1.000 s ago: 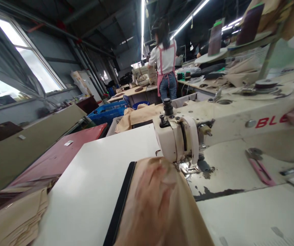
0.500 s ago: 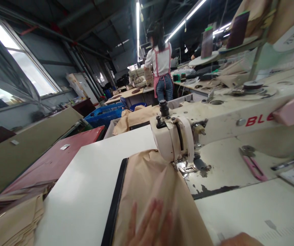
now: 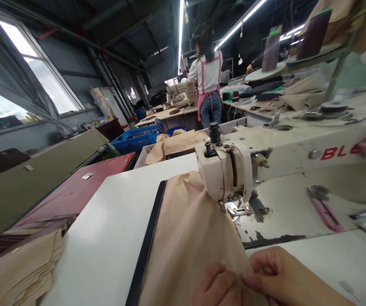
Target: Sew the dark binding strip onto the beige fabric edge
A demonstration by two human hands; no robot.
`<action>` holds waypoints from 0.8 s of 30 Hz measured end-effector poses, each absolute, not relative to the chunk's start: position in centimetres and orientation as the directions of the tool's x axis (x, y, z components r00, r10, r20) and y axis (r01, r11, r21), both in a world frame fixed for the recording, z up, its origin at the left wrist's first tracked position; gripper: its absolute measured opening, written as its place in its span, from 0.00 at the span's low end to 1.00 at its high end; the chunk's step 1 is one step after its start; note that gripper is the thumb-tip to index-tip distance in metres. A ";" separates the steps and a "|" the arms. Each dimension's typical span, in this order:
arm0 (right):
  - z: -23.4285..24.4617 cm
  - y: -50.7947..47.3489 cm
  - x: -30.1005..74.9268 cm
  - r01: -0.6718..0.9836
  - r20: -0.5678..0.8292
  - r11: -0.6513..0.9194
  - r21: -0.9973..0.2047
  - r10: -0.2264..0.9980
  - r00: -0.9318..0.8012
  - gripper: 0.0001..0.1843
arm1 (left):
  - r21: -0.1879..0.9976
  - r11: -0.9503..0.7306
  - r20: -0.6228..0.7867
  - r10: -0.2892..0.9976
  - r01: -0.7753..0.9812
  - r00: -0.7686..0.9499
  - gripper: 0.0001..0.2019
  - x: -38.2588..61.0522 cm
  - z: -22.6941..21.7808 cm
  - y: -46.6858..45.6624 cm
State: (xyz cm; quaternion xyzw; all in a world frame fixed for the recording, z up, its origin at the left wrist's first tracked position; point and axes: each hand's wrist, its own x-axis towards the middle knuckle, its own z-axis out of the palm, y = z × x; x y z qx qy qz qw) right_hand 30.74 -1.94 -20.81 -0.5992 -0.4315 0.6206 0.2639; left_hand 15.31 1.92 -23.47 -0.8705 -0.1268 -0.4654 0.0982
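Beige fabric (image 3: 185, 229) with a black band (image 3: 147, 238) along its left side lies on the white table, its far right part under the head of a sewing machine (image 3: 224, 170). At its near right edge my right hand (image 3: 285, 272) is closed, thumb and fingers pinching the fabric edge. Beside it, my left hand (image 3: 222, 287) rests on the fabric with fingers curled, partly cut off by the bottom of the view. The two hands are close together, just short of the machine's presser foot (image 3: 240, 210).
Pink-handled thread snips (image 3: 326, 210) lie on the machine bed. Folded beige pieces (image 3: 26, 272) are stacked at lower left, near a red table (image 3: 83, 187). Beyond stand a blue crate (image 3: 138, 138) and a person (image 3: 210, 80) in a pink apron, back turned. Thread cones (image 3: 270, 51) stand at upper right.
My left hand has gone from flat and spread on the fabric to curled, farther right. My right hand has come up into view and grips the fabric edge. The view has shifted slightly left.
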 end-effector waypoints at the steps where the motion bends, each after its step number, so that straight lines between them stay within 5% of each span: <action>1: -21.0 -1.7 30.9 0.210 -0.514 -0.482 -0.851 0.846 -0.140 0.25 | -0.077 -0.961 0.783 0.107 0.267 0.613 0.13 14.9 -23.6 2.4; 4: -20.9 -1.6 31.9 0.301 -0.447 -0.417 -0.858 0.894 -0.036 0.22 | -0.139 -0.983 0.640 0.004 0.121 0.768 0.11 14.2 -23.5 4.0; 6: -20.1 -2.1 32.7 0.485 -0.178 -0.174 -0.857 0.983 0.038 0.15 | -0.138 -0.988 0.602 -0.033 0.063 0.798 0.08 14.3 -22.9 4.9; 8: -19.2 -2.6 33.5 0.714 0.231 0.209 -0.668 0.971 -0.068 0.08 | -0.130 -0.991 0.577 -0.051 0.030 0.815 0.06 14.4 -22.0 5.7; 10: -18.7 -2.8 34.1 0.802 0.481 0.483 -0.352 0.828 -0.288 0.16 | -0.130 -0.991 0.539 -0.067 0.004 0.839 0.06 14.5 -20.9 6.5; 12: -18.6 -2.6 34.4 0.812 0.527 0.560 -0.165 0.746 -0.407 0.20 | -0.119 -0.993 0.470 -0.068 -0.014 0.880 0.07 14.4 -20.0 7.2; 15: -19.0 -1.9 34.6 0.834 0.480 0.551 -0.046 0.744 -0.465 0.20 | -0.094 -0.995 0.397 -0.055 -0.020 0.916 0.09 14.5 -19.3 8.3; 24: -20.4 -1.2 35.1 0.896 0.450 0.439 0.065 0.789 -0.419 0.26 | -0.104 -0.994 0.379 -0.072 -0.035 0.923 0.10 15.8 -18.8 11.8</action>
